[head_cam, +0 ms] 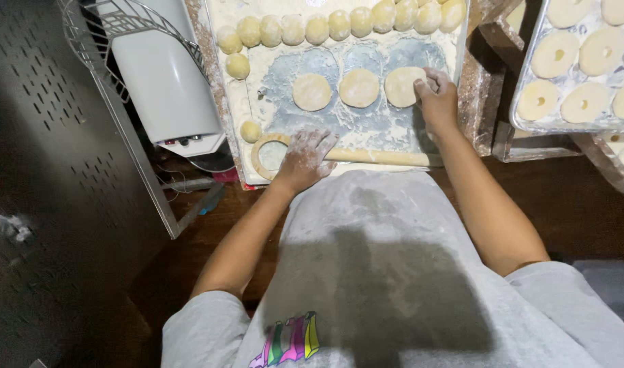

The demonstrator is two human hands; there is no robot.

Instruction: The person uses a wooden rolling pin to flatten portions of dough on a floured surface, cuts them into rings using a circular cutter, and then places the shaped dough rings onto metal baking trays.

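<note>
Where the view looks down past a flour-dusted grey apron (387, 259), no packages, labels or signs show on the work area.

Surface: a floured board (366, 129) serves as worktop, its bare patches grey-blue. A row of dough balls (339, 26) runs along its far edge, with two more balls down the left side. Three flattened dough rounds (358, 87) lie side by side in the middle. A rolling pin (380, 157) lies along the near edge; a ring cutter (268, 151) sits at the near left corner.

Room: a white machine (165, 82) behind a wire guard stands to the left, beside a dark perforated metal panel (46, 123). A tray (523, 116) of ring-shaped dough pieces (578, 61) sits to the right. Wooden floor below.

Hands: left hand (305, 160), floury, fingers spread, rests flat on the rolling pin just beside the ring cutter. Right hand (436, 95), fingers curled, touches the edge of the rightmost dough round (402, 86), grasping nothing fully.
</note>
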